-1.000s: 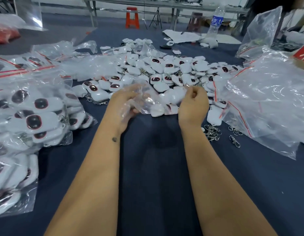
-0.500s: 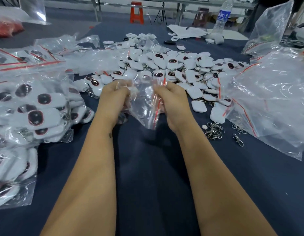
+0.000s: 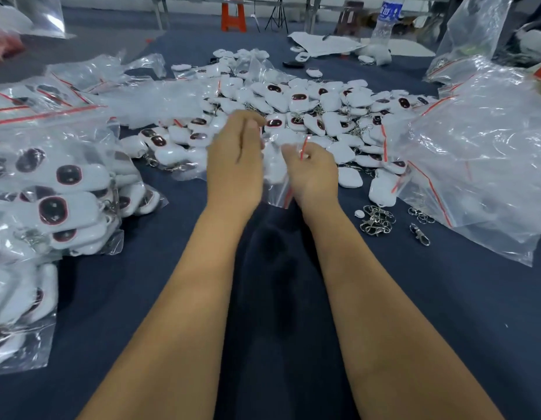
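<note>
Both hands hold a small clear zip bag (image 3: 276,174) with a red seal strip, raised just above the dark blue table (image 3: 278,298). My left hand (image 3: 234,159) pinches its upper left edge. My right hand (image 3: 313,169) pinches the red strip at the upper right. The bag hangs down between the two hands; whether anything is inside is not clear. Behind it lies a heap of white key fobs (image 3: 308,116) with dark oval windows.
Filled clear bags of fobs (image 3: 51,192) pile up at the left. Large crumpled empty bags (image 3: 481,165) lie at the right. Loose metal key rings and clasps (image 3: 378,219) sit near my right wrist. A water bottle (image 3: 387,16) and papers stand far back.
My hands picked a small bag off the pile, drew it toward me and lifted it. Now they hold its top edge between them, closer together than a second ago.
</note>
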`<state>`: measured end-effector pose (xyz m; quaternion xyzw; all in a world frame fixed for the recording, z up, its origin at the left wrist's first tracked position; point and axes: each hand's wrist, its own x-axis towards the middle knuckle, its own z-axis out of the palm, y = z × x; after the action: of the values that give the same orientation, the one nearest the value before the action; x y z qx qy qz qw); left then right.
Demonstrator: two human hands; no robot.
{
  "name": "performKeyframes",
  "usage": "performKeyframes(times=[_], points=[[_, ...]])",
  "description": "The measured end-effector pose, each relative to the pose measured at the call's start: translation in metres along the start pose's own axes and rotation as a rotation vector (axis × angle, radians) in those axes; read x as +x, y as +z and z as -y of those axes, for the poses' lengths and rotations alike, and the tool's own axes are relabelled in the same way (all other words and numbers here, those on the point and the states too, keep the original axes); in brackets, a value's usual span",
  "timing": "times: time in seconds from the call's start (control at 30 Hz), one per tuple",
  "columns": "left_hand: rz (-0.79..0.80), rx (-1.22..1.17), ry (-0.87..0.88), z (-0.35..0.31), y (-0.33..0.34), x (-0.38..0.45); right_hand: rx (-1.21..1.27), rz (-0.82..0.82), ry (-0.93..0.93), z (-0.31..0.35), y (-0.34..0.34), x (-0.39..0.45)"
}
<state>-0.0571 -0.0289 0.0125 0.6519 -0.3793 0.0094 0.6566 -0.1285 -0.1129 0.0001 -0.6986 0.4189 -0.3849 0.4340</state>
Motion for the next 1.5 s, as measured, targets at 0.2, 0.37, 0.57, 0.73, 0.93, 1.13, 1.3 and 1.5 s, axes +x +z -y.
performKeyframes(times=[0.2,0.37,0.57,0.73,0.93,1.13,1.3,1.5], points=[[0.243,0.116,-0.320,0.015,0.021,-0.010,0.472,0.202,0.238,0.003,-0.012,0.000],[0.228,0.156,-0.302,0.017,0.009,-0.008,0.374,0.239,0.179,0.005,-0.013,-0.002],[0.146,-0.048,-0.340,0.013,0.006,-0.004,0.244,0.226,0.089,0.003,-0.007,-0.004],[0.201,-0.146,-0.358,0.012,0.001,-0.003,0.265,0.201,0.088,0.005,-0.006,-0.006],[-0.084,-0.231,-0.403,0.023,-0.006,0.008,0.310,0.124,0.145,0.002,-0.004,-0.005],[-0.015,0.048,-0.190,0.018,0.000,0.000,0.236,0.129,0.093,0.003,0.003,-0.007],[0.203,-0.006,-0.216,0.011,0.009,-0.007,0.130,0.116,-0.003,0.001,0.008,-0.006],[-0.196,0.234,-0.134,0.026,-0.013,0.004,0.088,0.012,0.000,-0.004,0.001,-0.003]])
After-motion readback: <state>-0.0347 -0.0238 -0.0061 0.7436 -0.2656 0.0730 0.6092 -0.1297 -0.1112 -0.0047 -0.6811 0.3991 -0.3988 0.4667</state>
